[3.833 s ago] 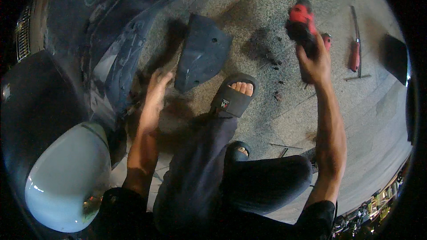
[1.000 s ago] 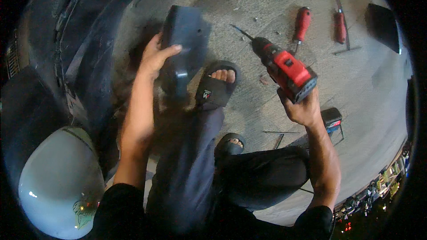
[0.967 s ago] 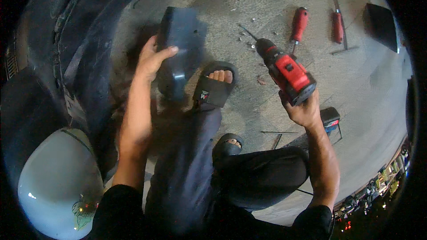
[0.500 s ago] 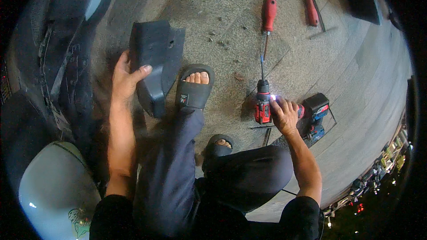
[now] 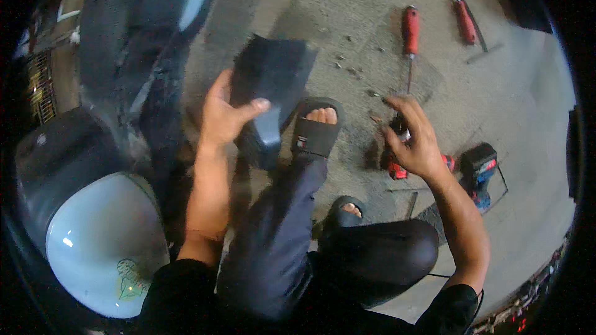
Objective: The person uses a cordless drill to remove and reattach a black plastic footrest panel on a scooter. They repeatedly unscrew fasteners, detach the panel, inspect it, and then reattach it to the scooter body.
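My left hand (image 5: pixel 226 111) grips a black plastic panel (image 5: pixel 273 74) along its left edge, thumb on top. The panel is held above the ground beside my sandalled foot. Over the red and black cordless drill (image 5: pixel 398 170) hovers my right hand (image 5: pixel 415 136), thumb and forefinger apart and nothing seen between them. Much of the drill is hidden under that hand. Just off the forefinger tip lies a small screw (image 5: pixel 374 93) on the ground. A few more screws (image 5: pixel 352 71) are scattered farther off.
Beyond the drill lies a red-handled screwdriver (image 5: pixel 411 31), with another red-handled tool (image 5: pixel 465 22) to its right. A dark block-shaped piece (image 5: pixel 524 1) sits at the far right. Along my left stand dark vehicle bodywork (image 5: pixel 133 43) and a pale rounded shell (image 5: pixel 105 242).
My right hand has let go of the drill and moved forward above it, fingers spreading toward the screw. The left hand still holds the panel. The whole view has shifted, so things appear farther right.
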`<state>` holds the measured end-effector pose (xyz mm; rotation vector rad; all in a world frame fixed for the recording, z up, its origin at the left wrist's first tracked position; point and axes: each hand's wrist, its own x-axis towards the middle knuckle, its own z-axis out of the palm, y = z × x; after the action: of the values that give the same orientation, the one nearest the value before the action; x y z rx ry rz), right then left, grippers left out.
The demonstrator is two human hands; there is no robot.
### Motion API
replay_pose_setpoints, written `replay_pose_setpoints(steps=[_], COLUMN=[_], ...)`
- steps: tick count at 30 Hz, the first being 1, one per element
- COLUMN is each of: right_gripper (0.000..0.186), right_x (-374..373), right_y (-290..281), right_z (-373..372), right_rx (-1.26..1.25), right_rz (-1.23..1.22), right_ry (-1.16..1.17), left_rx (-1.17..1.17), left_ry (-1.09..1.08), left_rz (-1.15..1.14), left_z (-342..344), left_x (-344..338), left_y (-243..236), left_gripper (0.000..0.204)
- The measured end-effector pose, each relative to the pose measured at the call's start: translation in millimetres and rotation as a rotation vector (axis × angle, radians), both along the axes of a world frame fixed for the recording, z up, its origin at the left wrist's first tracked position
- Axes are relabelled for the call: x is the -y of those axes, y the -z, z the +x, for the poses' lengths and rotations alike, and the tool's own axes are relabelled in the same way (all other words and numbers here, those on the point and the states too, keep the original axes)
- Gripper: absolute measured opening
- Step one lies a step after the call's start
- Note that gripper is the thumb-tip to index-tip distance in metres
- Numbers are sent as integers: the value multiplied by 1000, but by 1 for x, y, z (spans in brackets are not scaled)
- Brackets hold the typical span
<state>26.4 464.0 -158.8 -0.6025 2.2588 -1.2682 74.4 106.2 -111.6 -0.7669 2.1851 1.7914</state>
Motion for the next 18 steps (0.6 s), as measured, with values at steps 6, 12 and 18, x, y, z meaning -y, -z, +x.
replay_pose_setpoints(steps=[6, 12, 18], right_gripper=[39, 21, 31], right_x=[129, 169, 217], right_y=[-29, -6, -30], right_z=[-55, -59, -52], right_rx=[399, 550, 761], right_rz=[-455, -844, -977], right_ry=[-85, 42, 18], left_rx=[-54, -280, -411], left_ry=[97, 187, -417], left_rz=[-327, -883, -748], left_z=[19, 84, 199], left_x=[-10, -8, -3], left_y=[-54, -121, -139], left_gripper=[68, 88, 28])
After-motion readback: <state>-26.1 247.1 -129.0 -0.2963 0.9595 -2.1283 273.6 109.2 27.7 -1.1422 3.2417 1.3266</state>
